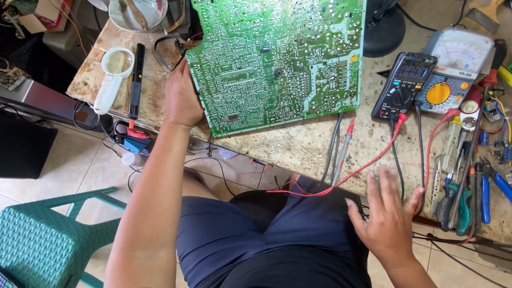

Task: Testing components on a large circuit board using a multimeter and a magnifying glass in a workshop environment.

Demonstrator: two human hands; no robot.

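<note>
- Seen from above, a seated person in dark blue shorts worked at a worn, mottled workbench (298, 146), with both bare hands in view.
- Their left hand (181, 98) gripped the left edge of a large green circuit board (277, 58), palm against the edge and fingers hidden behind it.
- That circuit board lay solder side up on the middle of the bench, its lower left corner close to the bench's front edge.
- Their right hand (386, 216) was spread open and held nothing; it hovered at the bench's front edge, above the person's lap.
- A red test lead (373, 157) ran just beside that hand and up to a black digital multimeter (402, 85), which lay to the right of the board.
- A red and grey probe (344, 152) hung over the bench edge below the board.
- A grey analogue meter with an orange dial (453, 69) sat touching the black one on its right.
- Pliers and cutters with blue and green handles (469, 200) lay at the far right.
- A white magnifying glass (113, 77) and a black pen-shaped tool (136, 80) rested left of the board.
- A green plastic stool (48, 240) stood on the tiled floor at the lower left.
</note>
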